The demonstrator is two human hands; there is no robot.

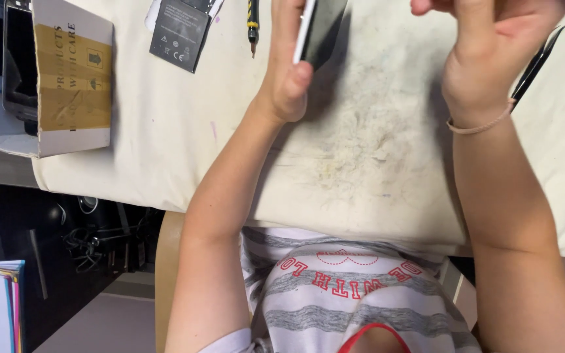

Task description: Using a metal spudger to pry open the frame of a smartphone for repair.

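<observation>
Cream cloth (165, 131), stained and scuffed in the middle, covers the table under both arms. The left hand (289, 72) is raised above the cloth and clasps a phone (318, 29) by its lower end, thumb pressed against the white edge, so that the dark face tilts up out of the top of the view. The phone is held off the cloth, over the upper middle of the table, between the two hands. The right hand (492, 46) hovers just beside it with the fingers curled in; its fingertips are cut off by the top edge, so I cannot tell whether it grips anything. A thin band (482, 125) circles the right wrist. Black tweezers (537, 62) lie on the cloth behind that wrist, partly hidden by it. Near the top, left of the phone, a screwdriver (252, 26) with a yellow-and-black handle points its tip down. A flat dark battery (179, 33) lies left of it. Further left, a cardboard box (73, 78) stands at the table's corner.
</observation>
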